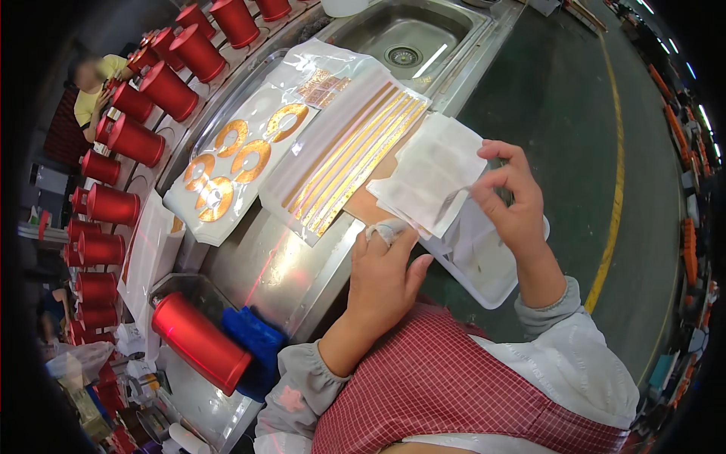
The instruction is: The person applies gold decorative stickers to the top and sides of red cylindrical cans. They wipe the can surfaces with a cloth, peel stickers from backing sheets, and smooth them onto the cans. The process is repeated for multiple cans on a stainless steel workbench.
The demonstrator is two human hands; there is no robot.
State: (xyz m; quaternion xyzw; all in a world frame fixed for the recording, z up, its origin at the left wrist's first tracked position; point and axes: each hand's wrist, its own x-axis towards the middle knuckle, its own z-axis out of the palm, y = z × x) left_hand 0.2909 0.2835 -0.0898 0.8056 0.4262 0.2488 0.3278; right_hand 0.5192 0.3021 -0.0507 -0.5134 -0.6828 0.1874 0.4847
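Observation:
My right hand hovers over the right side of a loose stack of white paper sheets. Its thumb and forefinger pinch a thin, curved, pale strip. My left hand is at the near edge of the stack, its fingers curled around a small crumpled white cloth, with the thumb apart. Beside the stack, sheets with long gold stripes lie on a white tray. Further left is a clear sheet bearing several gold rings.
A red canister lies next to a blue cloth on the metal counter. Several red canisters stand in rows at left. A steel sink is at the far side. A white plastic tray sits under my right wrist. Another person sits far left.

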